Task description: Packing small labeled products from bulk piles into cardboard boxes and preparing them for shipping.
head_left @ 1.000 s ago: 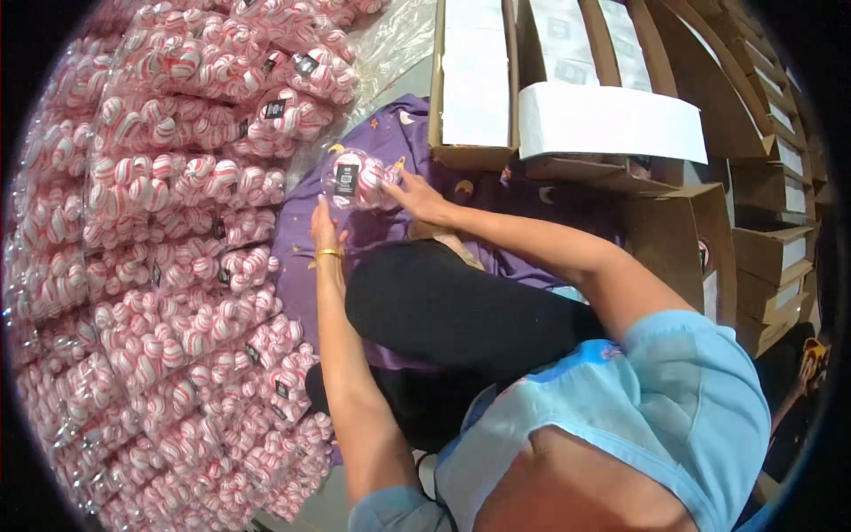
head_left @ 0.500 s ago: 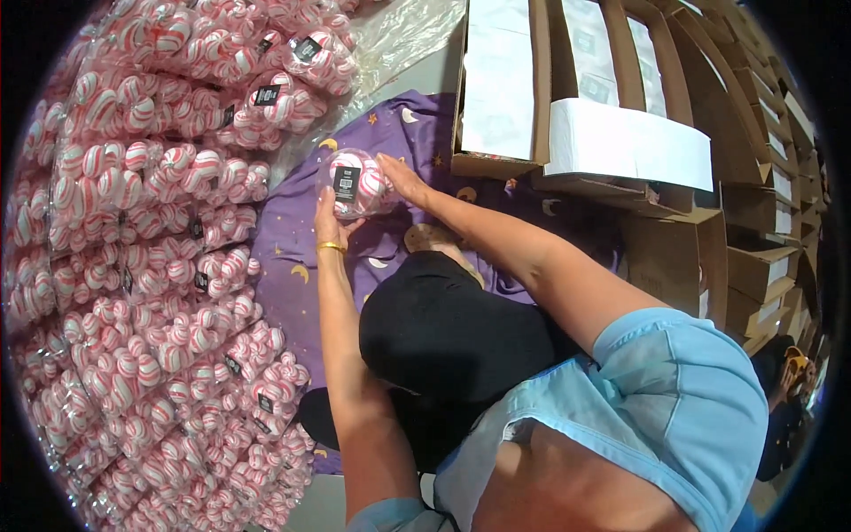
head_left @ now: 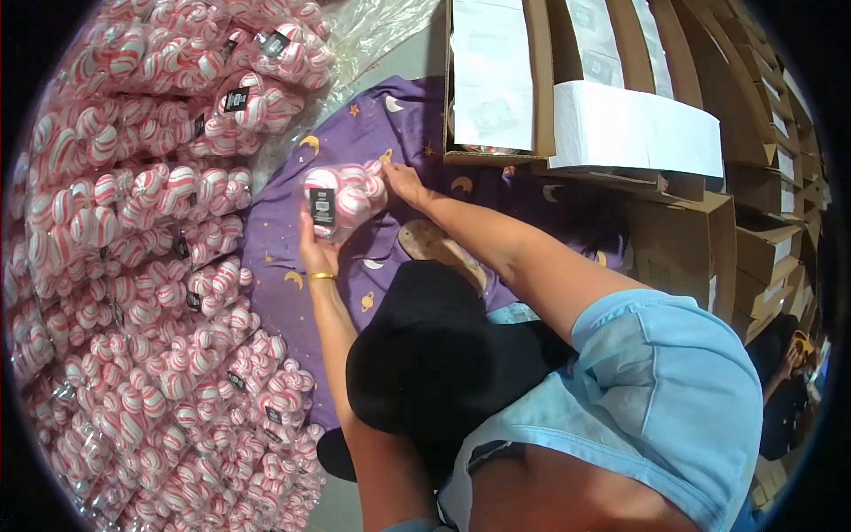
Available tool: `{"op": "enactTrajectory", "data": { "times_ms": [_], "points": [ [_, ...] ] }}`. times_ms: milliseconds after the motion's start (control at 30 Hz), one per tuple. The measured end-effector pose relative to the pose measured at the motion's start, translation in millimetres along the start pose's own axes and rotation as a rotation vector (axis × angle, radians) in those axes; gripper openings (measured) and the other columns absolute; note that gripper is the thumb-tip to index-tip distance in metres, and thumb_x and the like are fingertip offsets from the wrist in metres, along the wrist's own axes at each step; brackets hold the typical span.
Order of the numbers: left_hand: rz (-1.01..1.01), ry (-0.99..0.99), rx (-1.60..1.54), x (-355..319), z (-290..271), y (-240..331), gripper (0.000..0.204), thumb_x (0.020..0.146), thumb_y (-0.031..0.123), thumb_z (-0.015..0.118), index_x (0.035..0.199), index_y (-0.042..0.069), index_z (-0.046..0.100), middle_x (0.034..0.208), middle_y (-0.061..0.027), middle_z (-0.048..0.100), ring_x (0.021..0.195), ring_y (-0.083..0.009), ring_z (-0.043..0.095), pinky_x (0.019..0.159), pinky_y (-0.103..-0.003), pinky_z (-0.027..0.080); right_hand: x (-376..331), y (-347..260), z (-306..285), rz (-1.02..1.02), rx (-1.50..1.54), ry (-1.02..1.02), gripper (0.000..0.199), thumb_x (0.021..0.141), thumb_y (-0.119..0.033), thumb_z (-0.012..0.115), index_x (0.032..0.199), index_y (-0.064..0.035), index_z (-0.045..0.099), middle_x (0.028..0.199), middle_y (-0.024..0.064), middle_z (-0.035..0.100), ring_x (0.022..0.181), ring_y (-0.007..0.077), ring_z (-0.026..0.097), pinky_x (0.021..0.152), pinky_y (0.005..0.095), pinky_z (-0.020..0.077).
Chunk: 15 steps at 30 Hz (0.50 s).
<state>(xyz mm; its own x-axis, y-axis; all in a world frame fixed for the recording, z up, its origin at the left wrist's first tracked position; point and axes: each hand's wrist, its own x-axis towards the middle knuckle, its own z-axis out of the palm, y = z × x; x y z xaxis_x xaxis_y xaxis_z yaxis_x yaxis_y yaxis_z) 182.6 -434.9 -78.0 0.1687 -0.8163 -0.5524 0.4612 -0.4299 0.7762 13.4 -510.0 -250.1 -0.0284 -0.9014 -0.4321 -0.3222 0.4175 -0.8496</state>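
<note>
A clear plastic bag of red-and-white striped balls is held up over a purple cloth with moon and star prints. It has a black label on its left part. My left hand grips the bag's left end from below, thumb up along the side by the label. At the bag's right end my right hand has its fingers closed on the plastic edge; the fingertips are partly hidden. The purple cloth lies under both hands, by my bent knee.
A large heap of similar bagged striped balls fills the left side. Open cardboard boxes with white sheets stand at the upper right, and more boxes line the right. Clear plastic sheeting lies at the back. Another person is at the far right.
The bag has shifted slightly left and down and turned, with more of its balls showing. My left hand moved with it; my right hand stays at its right end.
</note>
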Motion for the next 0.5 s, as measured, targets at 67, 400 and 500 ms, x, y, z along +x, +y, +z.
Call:
{"op": "enactTrajectory", "data": {
  "times_ms": [67, 400, 500],
  "points": [
    [-0.008, 0.006, -0.089, -12, -26, 2, 0.048, 0.093, 0.049, 0.040, 0.129, 0.019, 0.045, 0.122, -0.0044, 0.056, 0.104, -0.0260, 0.059, 0.080, -0.046, 0.051, -12, -9, 10, 0.176, 0.111, 0.005, 0.047, 0.088, -0.044, 0.045, 0.092, -0.0007, 0.063, 0.082, 0.0150, 0.064, 0.075, 0.0269, 0.060, 0.068, 0.0374, 0.0453],
    [0.100, -0.204, -0.474, -50, -117, 22, 0.044, 0.096, 0.027, 0.038, 0.136, 0.008, 0.036, 0.134, -0.0116, 0.045, 0.118, -0.0279, 0.049, 0.095, -0.047, 0.044, -78, -99, -14, 0.020, 0.697, -0.261, 0.038, 0.092, -0.029, 0.051, 0.117, -0.0008, 0.055, 0.107, 0.0073, 0.061, 0.099, 0.0141, 0.055, 0.086, 0.0264, 0.0430],
    [0.204, 0.180, -0.196, -65, -89, 45, 0.044, 0.093, 0.026, 0.039, 0.131, 0.005, 0.041, 0.128, -0.0136, 0.050, 0.115, -0.0286, 0.051, 0.089, -0.044, 0.048, -130, -160, -77, -0.217, 0.502, -0.278, 0.045, 0.092, -0.025, 0.053, 0.127, 0.0024, 0.044, 0.119, 0.0109, 0.054, 0.108, 0.0184, 0.051, 0.092, 0.0305, 0.0413]
  ]
}}
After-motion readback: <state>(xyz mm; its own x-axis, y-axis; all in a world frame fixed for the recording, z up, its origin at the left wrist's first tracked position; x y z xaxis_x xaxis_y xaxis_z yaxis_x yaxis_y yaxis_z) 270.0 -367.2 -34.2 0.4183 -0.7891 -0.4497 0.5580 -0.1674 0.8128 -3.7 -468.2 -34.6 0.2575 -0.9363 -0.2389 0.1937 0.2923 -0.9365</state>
